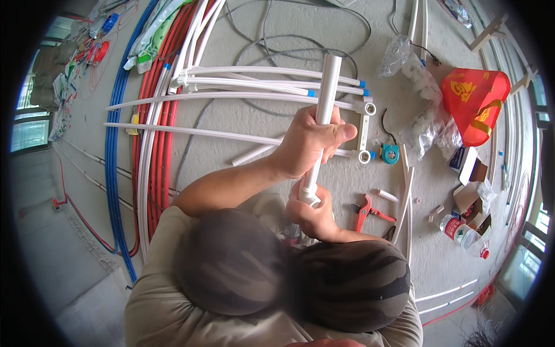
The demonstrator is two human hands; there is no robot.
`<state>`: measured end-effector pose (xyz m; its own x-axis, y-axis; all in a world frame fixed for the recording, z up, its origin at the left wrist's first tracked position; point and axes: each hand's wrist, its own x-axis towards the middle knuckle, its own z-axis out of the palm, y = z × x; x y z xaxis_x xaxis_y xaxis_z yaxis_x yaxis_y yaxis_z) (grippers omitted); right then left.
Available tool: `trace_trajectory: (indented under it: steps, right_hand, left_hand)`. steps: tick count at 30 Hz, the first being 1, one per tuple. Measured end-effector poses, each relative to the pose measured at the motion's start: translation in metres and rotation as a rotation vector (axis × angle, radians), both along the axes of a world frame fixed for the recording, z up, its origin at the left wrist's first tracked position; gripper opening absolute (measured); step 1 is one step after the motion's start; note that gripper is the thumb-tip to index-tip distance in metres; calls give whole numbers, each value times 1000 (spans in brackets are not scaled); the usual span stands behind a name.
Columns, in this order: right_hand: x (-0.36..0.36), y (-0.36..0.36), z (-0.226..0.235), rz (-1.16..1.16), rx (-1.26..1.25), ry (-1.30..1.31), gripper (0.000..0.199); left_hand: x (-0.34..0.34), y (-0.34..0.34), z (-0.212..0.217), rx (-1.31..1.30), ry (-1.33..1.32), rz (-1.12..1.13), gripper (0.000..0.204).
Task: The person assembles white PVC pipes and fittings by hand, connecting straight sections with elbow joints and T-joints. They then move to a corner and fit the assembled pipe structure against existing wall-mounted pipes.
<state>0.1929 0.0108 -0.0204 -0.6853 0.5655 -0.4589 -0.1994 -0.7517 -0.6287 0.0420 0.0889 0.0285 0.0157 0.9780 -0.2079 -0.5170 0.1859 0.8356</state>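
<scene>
My left hand (309, 141) is wrapped round a white plastic pipe (329, 81), its thumb lying across the front. The pipe stands tilted, its upper end leaning slightly right. At the lower end sits a white pipe fitting (310, 198), with my right hand (315, 215) closed around it and partly hiding it. Just beyond my hands, long white pipes (231, 134) lie on the floor, several with blue ends. A white assembly with two round fittings (365, 133) joins onto their right ends. Red pipe cutters (365, 214) rest on the floor right of my right hand.
A teal tape measure (389, 154) lies on the right, near plastic bags of fittings (425, 87) and a red bag (477, 104). Opened boxes (471, 202) and a plastic bottle (462, 234) sit further right. Blue pipes (115, 150) and red pipes (159, 144) run along the left.
</scene>
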Motion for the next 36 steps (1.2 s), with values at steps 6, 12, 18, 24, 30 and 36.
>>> trace_trajectory:
  steps: [6,12,18,24,30,36]
  right_hand:
    - [3,-1,-5,60,7,-67,18]
    - [-1,23,0,143,94,59,56]
    - [2,29,12,153,-278,388,76]
    - [9,24,4,205,-161,460,60]
    - [17,19,13,179,-127,390,54]
    - [21,17,15,157,-118,367,53]
  left_hand:
    - [1,-5,-2,-73,111,-9,36]
    - [-24,6,-12,100,-16,-30,35]
    - [-43,10,-4,311,-407,-220,31]
    - [-29,-11,9,349,-380,-222,31]
    - [-21,-27,10,313,-353,-199,25]
    - [-14,-33,16,253,-336,-195,24]
